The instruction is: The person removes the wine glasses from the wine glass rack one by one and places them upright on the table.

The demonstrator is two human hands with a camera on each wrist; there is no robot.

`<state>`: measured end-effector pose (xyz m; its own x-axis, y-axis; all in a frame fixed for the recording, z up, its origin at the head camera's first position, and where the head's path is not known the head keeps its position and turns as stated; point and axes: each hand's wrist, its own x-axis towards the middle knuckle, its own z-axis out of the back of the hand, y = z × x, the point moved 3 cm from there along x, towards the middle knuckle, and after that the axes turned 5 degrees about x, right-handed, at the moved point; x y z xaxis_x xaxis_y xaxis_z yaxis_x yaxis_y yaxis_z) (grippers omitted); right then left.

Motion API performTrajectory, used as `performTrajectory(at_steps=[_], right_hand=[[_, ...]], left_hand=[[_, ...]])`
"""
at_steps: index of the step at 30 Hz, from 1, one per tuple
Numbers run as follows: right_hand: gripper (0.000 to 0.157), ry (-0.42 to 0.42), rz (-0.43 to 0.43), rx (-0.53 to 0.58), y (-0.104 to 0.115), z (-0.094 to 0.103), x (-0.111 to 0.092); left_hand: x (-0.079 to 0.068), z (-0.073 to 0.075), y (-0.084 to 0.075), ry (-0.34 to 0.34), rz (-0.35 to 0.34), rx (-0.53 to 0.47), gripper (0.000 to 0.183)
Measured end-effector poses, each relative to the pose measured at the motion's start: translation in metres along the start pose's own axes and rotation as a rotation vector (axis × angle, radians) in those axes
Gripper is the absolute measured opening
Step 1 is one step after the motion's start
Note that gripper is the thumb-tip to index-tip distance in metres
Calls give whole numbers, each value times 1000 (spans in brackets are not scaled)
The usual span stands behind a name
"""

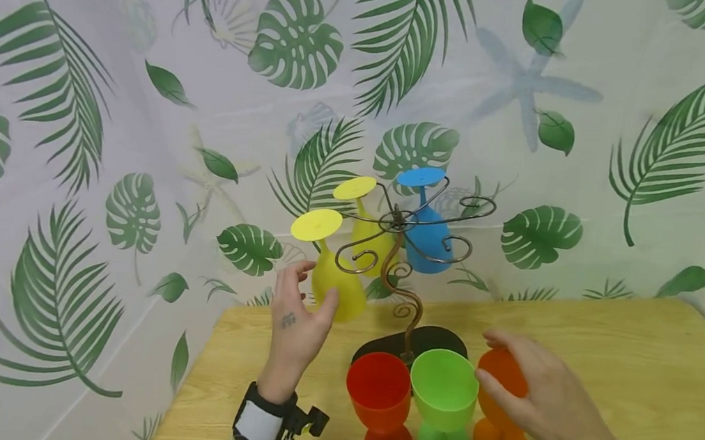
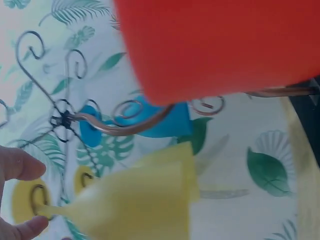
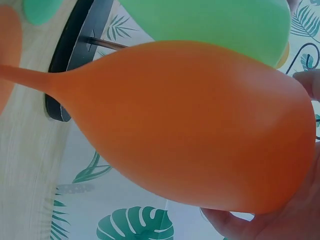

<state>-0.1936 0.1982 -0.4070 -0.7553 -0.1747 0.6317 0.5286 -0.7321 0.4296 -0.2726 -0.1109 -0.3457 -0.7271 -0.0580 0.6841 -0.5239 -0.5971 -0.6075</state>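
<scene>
A yellow goblet (image 1: 339, 282) hangs upside down by its foot on the left of a metal goblet rack (image 1: 396, 220). My left hand (image 1: 299, 320) is beside its bowl, thumb and fingers spread. The left wrist view shows a gap between those fingertips, with the stem (image 2: 62, 210) between them. My right hand (image 1: 539, 390) grips the bowl of an orange goblet (image 1: 501, 422) near its rim. This goblet is upright at the right of a row, beside a green goblet (image 1: 443, 389) and a red one (image 1: 380, 404). The orange bowl (image 3: 185, 125) fills the right wrist view.
Another yellow goblet (image 1: 363, 242) and a blue one (image 1: 429, 237) hang inverted on the rack, whose curled arms spread outward. Its black base (image 1: 443, 340) rests on the wooden table (image 1: 606, 347) behind the row. A leaf-patterned cloth (image 1: 213, 82) covers the wall behind.
</scene>
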Motion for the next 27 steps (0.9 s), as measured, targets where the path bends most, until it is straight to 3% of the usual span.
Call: performTrajectory(at_steps=[6,10,16,27], right_hand=[[52,-20,20,-10,-2,-4,-1],[53,-50,33,-15,-2,-7,-2],[53,-86,23,-12,-3,-10,-5],[50,-90,14,-10,-4,-10,-4]], left_hand=[[3,-23,29,11,99,-27,75],[-1,-31,40,-1,121,-33,84],[-5,-38,42,15,122,-55,88],[0,-37,41,-7,95,-31,77]])
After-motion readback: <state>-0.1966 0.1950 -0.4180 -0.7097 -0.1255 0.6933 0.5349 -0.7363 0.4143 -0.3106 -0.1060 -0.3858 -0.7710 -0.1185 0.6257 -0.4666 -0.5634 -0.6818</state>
